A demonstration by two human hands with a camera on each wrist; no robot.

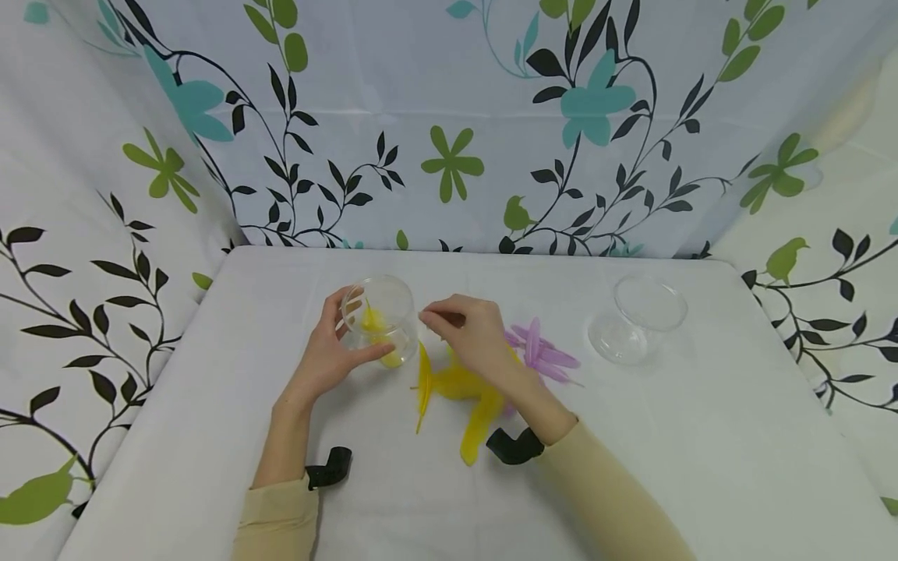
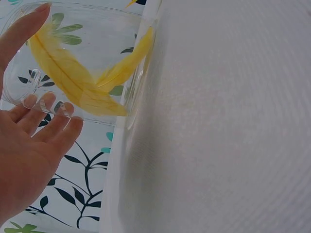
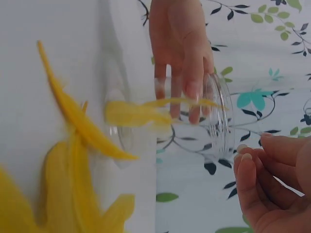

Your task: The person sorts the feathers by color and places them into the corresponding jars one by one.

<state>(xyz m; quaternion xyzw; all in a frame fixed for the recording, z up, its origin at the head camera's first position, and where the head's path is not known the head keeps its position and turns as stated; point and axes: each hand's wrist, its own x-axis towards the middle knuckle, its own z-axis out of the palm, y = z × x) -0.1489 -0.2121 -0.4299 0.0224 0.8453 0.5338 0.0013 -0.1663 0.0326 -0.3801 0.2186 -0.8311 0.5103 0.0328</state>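
Clear, see-through cylindrical jar (image 1: pixel 394 315) (glass or plastic, can't tell which) is what everything hangs on. It's upright on the white cloth-covered bench (image 1: pixel 393 499), mouth up, so its long axis is vertical. At least two soft yellow feathers (image 2: pixel 68 73) are inside, crossing near the bottom in the left wrist view.

Left hand (image 1: pixel 330 351) has the jar from its left side, thumb on the near wall and fingers round the far one. That leaves the right side and the mouth free to get at.

Right hand (image 1: pixel 477 331) is just to the right of the rim, not touching it, around rim height or a bit above. Fingers are curled, tips drawn in close to the thumb, and I don't see anything between them. So imo the relation that matters is that short sideways gap: anything going in has to go left over the rim, then straight down.

For the loose stuff, right hand's the closer one. One slim yellow feather (image 1: pixel 424 386) is just right of the jar, running roughly front to back. More flat yellow feathers (image 1: pixel 452 383) are under the right wrist, with light purple feathers (image 1: pixel 543 354) beyond. Second clear round container (image 1: pixel 634 323) is well off to the right.
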